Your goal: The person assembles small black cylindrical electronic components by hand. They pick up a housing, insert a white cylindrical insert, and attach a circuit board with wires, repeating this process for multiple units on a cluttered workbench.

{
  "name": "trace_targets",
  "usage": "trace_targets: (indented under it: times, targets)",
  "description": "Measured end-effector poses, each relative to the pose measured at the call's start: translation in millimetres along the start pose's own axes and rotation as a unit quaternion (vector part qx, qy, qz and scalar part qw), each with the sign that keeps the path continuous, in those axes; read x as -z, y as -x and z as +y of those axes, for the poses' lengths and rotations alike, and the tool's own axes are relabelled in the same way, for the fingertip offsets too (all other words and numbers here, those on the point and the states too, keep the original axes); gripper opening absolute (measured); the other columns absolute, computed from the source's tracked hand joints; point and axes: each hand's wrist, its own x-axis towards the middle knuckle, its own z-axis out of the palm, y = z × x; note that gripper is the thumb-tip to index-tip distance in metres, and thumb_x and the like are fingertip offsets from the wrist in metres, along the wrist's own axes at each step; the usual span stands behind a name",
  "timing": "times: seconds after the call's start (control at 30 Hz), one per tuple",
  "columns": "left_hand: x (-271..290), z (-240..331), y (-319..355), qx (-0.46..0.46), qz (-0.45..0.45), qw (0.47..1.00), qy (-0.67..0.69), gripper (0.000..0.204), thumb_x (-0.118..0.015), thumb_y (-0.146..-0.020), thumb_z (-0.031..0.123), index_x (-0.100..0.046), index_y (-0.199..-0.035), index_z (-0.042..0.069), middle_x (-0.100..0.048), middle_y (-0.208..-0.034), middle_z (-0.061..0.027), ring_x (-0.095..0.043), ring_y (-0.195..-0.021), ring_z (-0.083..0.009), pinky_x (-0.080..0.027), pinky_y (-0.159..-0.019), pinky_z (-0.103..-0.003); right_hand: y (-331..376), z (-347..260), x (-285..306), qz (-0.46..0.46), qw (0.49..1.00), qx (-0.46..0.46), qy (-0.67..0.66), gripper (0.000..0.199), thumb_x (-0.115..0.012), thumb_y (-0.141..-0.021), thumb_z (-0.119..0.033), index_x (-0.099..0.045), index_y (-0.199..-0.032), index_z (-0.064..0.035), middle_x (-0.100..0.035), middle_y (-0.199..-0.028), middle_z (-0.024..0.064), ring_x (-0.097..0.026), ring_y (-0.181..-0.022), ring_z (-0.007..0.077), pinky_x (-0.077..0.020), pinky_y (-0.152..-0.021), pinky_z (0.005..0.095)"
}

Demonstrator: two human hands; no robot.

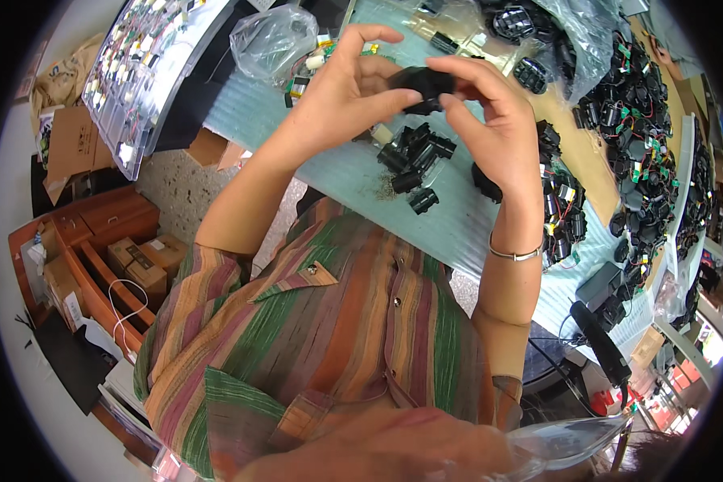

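Observation:
Between my two hands, above the foam-covered table (273, 120), is a small black plastic part (422, 87); its details are blurred. My left hand (353, 92) pinches its left side with thumb and fingers, the index finger raised away from it. On the other side, my right hand (490, 104) grips it between thumb and index finger. Just below my hands lies a small heap of black plastic pieces (416, 153), with one loose black piece (423, 201) nearer to me. Dark crumbs are scattered beside the heap.
A clear plastic bag (273, 42) and small circuit boards with wires lie at the far left. Wired black assemblies (639, 153) pile up along the right. A tilted clear tray (140, 76) of small components stands left. A black-handled tool (601, 341) hangs near the right edge.

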Motion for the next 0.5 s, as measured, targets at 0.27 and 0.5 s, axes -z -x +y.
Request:
trace_targets:
  times: [0.27,0.5]
  targets:
    - [58,-11,12,-0.053,0.142,0.961,0.229,0.034,-0.052,-0.097,-0.001,-0.046,-0.13,0.001,-0.061,-0.115,-0.0121,-0.068,-0.097,-0.0221,-0.061,-0.078,-0.032,7,2,-53,-0.15,0.969,-0.05,0.191,0.023,-0.074,-0.077,-0.021,-0.067,-0.094,-0.0074,-0.066,-0.094,0.0091,-0.056,-0.095,0.0303,-0.0437,-0.083,0.0429]
    - [47,-12,18,-0.034,0.155,0.952,0.262,0.036,-0.046,-0.099,0.003,-0.046,-0.135,0.001,-0.06,-0.119,-0.0146,-0.067,-0.104,-0.0301,-0.06,-0.082,-0.035,10,7,-55,-0.085,0.991,-0.095,0.039,0.024,-0.073,-0.076,-0.01,-0.067,-0.099,-0.0062,-0.061,-0.091,0.0095,-0.061,-0.088,0.0254,-0.0482,-0.077,0.0361]
